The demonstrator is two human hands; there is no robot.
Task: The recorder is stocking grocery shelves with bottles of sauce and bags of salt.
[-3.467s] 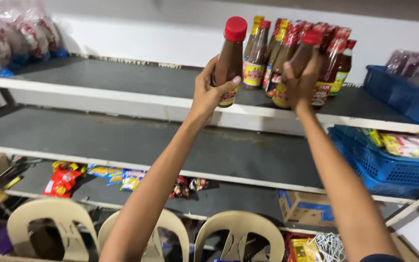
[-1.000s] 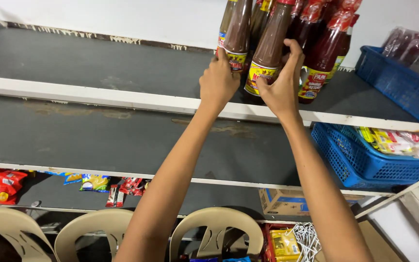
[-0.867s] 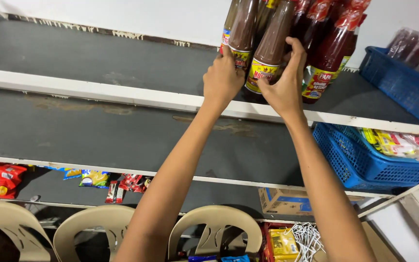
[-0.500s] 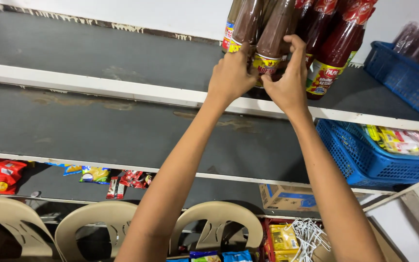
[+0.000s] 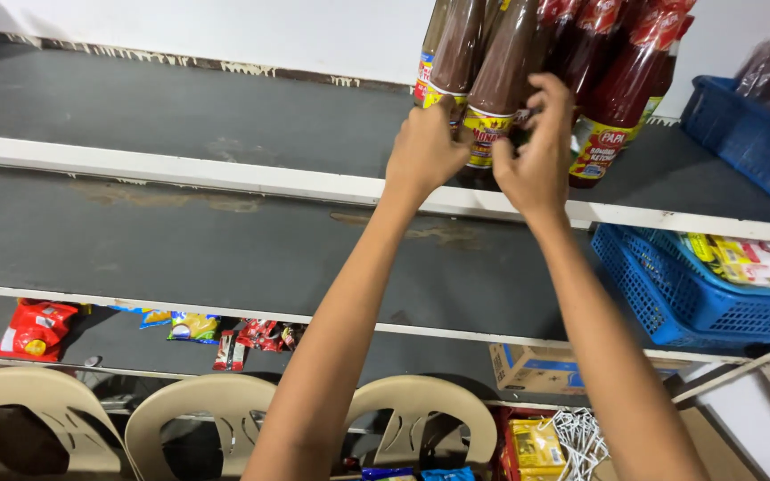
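Yellow-and-red labels (image 5: 487, 141) band the brown bottles on the top shelf, a red packet (image 5: 36, 328) lies low left, and a cardboard box (image 5: 536, 367) sits beneath.

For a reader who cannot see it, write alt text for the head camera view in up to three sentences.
Two bare arms reach up to a grey top shelf, the left hand and right hand both closed on a brown sauce bottle among a cluster of similar bottles. Blue baskets sit to the right; snack packets and beige plastic chairs lie below.
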